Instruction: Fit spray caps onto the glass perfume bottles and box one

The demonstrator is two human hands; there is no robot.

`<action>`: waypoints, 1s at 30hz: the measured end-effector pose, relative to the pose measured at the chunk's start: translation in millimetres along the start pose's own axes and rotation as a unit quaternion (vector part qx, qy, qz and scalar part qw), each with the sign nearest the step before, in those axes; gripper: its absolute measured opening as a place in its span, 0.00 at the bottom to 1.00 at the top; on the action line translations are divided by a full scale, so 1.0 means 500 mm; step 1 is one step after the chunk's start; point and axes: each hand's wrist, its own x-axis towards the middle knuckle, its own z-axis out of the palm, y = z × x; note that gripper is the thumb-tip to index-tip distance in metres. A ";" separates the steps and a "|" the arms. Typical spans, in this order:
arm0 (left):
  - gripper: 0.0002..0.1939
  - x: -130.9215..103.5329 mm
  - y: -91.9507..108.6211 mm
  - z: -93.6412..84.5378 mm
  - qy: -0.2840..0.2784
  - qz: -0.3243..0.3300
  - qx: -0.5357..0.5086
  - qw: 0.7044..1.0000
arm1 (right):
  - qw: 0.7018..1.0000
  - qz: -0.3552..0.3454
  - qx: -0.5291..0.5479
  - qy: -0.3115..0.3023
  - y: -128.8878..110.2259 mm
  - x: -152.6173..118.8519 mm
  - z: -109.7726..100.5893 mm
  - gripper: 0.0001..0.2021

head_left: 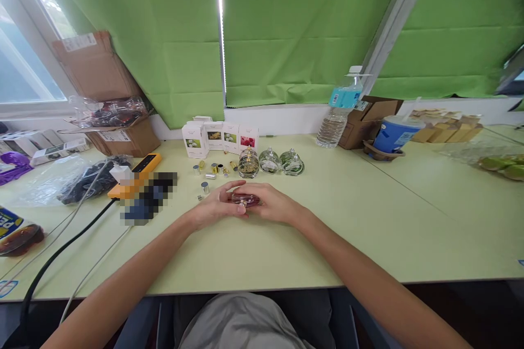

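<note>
Held bottle [245, 199]: small glass, dark red contents, on the counter [368, 218].
Left hand [215, 206], right hand [268, 203]: fingers of both gripping it.
Three glass bottles [270, 162]: just behind it; one holds gold contents.

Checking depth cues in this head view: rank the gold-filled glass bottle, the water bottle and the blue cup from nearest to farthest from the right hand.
From the right hand:
1. Gold-filled bottle, just beyond the hands, left of the row.
2. Water bottle, back right by the blind.
3. Blue cup, farther right, beside a cardboard box.
</note>
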 end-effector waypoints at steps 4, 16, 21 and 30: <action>0.41 0.007 -0.011 0.003 0.013 0.085 -0.008 0.996 | 0.997 -0.007 -0.010 0.077 0.003 0.002 0.015 0.19; 0.56 -0.034 0.012 0.076 0.054 0.299 0.229 0.925 | 0.934 -0.199 -0.168 0.243 -0.039 0.006 0.004 0.25; 0.56 -0.038 0.004 0.081 0.060 0.339 0.297 0.891 | 0.931 -0.212 -0.177 0.240 -0.040 0.003 -0.001 0.25; 0.55 -0.036 0.002 0.061 0.031 0.357 0.336 0.871 | 0.933 -0.231 -0.160 0.225 -0.038 0.007 -0.002 0.22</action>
